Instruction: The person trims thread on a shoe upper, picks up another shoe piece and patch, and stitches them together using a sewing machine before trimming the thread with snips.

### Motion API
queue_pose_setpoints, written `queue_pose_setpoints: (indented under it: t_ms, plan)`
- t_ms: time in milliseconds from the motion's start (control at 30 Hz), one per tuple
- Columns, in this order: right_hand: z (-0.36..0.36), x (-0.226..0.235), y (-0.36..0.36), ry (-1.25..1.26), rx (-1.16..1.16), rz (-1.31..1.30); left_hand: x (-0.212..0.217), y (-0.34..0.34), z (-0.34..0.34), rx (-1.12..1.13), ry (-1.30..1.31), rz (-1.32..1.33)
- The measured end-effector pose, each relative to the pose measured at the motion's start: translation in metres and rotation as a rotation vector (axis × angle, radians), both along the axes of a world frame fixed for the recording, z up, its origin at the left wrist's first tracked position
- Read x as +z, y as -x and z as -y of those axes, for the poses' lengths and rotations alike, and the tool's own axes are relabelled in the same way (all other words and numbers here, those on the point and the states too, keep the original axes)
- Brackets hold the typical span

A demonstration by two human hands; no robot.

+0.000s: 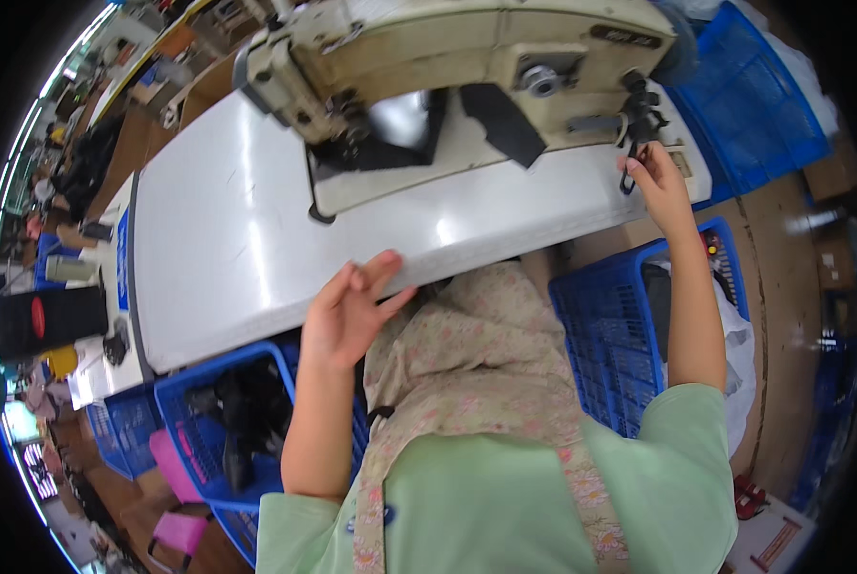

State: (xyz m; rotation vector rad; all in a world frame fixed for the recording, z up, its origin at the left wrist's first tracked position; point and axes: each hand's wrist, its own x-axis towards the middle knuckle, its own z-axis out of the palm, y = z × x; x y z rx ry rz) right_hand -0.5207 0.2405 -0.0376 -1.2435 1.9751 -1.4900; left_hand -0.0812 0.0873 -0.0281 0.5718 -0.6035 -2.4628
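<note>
A cream-coloured industrial sewing machine (pixel 447 57) stands on a white table (pixel 227 230). Black material (pixel 376 155) lies under its needle end, and a separate cut black piece (pixel 502 124) rests on the bed beneath the arm. At the machine's right end, my right hand (pixel 660 182) has thumb and fingers pinched on a slim black thing with a looped end (pixel 627 180); its exact kind is not clear. Over the table's front edge, my left hand (pixel 344 311) is empty, fingers apart.
Blue plastic baskets flank my lap: one on the left (pixel 285 368) holds black items, one on the right (pixel 605 335) holds bags and dark things. A blue crate (pixel 768 105) stands past the table's right end. A pink stool (pixel 175 531) is at lower left.
</note>
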Motion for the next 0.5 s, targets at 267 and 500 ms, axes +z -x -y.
queue_pose_setpoints:
  t_ms: [267, 500]
  plan:
    - [0.031, 0.050, -0.176, -0.467, 0.533, 0.510, -0.010, 0.006, -0.030, -0.055, -0.236, 0.005]
    - [0.043, 0.021, -0.222, -0.493, 0.780, 0.158, -0.011, 0.002, -0.039, -0.034, -0.193, 0.044]
